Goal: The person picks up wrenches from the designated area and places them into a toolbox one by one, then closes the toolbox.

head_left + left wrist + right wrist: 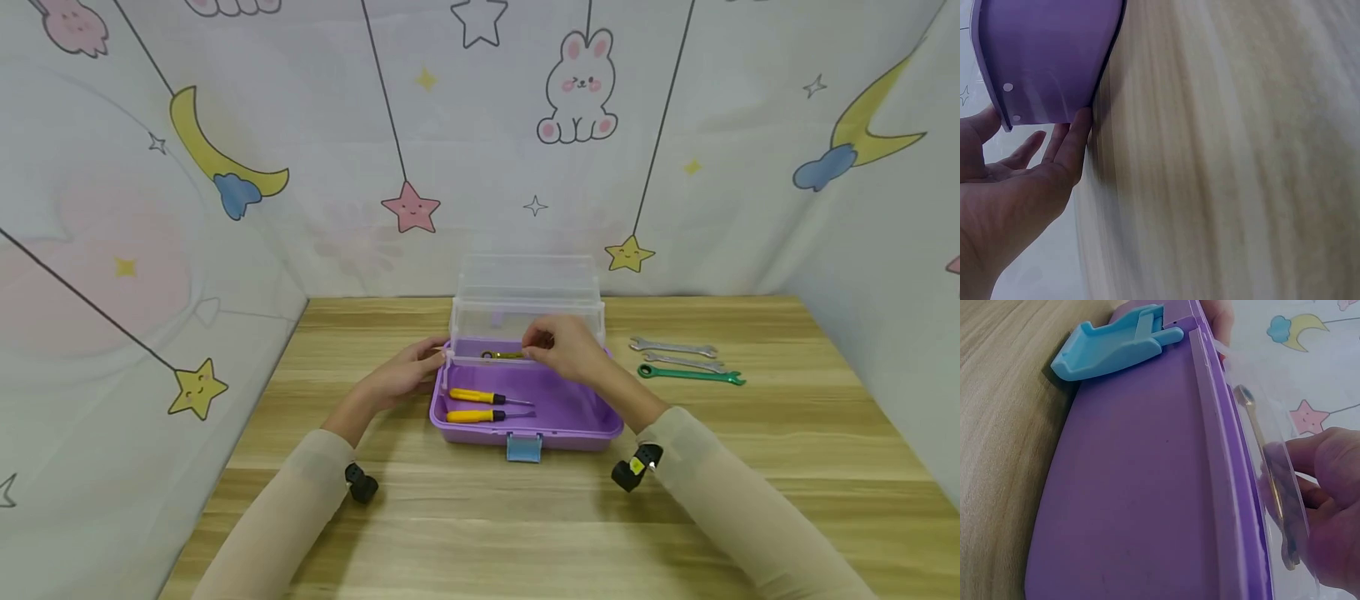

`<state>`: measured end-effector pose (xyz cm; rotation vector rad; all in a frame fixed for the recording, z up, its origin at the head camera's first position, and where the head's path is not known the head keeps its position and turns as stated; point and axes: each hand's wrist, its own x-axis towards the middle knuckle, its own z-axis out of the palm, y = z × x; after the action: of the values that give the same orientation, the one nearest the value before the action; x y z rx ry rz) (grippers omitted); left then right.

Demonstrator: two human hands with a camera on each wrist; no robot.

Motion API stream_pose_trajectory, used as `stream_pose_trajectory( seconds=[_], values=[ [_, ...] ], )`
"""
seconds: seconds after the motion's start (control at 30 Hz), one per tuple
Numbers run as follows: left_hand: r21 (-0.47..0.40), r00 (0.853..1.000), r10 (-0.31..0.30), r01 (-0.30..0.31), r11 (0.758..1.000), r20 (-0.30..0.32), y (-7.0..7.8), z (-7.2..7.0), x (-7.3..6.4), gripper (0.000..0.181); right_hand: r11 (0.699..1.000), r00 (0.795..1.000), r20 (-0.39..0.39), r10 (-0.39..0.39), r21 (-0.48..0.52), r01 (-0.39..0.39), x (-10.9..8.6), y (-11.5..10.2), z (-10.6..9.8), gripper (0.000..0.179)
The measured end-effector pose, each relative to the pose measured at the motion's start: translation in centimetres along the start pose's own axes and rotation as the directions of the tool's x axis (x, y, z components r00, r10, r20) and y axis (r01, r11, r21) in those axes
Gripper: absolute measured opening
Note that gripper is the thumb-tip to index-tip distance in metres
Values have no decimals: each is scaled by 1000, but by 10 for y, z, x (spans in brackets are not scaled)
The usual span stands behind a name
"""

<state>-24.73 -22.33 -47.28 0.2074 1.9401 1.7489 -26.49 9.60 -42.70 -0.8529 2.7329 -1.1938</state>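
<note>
A purple toolbox (555, 408) stands with its clear lid (528, 279) raised and a clear tray (1294, 522) lifted at its back. My right hand (566, 346) reaches over the box and pinches a gold-coloured wrench (504, 356) near its right end, at the tray. In the right wrist view, that wrench shows through the clear plastic, with the fingers behind it. My left hand (405, 371) rests against the toolbox's left end, thumb by the rim and fingers nearly straight along the wall. Two screwdrivers (476, 416) with yellow handles lie inside the box.
Right of the toolbox, two silver wrenches (675, 347) and a green wrench (693, 376) lie on the wooden table (480, 533). A light blue latch (524, 447) hangs down at the box's front. Printed white curtains (517, 167) close off the back and sides.
</note>
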Motion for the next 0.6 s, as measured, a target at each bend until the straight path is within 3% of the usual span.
stream_pose_trajectory(
  seconds=[0.6],
  values=[
    [-5,1000,7,-7,1000,4,-1,-2,2,52,1000,1000,-22,-4,8,4,1,1,2,4]
  ],
)
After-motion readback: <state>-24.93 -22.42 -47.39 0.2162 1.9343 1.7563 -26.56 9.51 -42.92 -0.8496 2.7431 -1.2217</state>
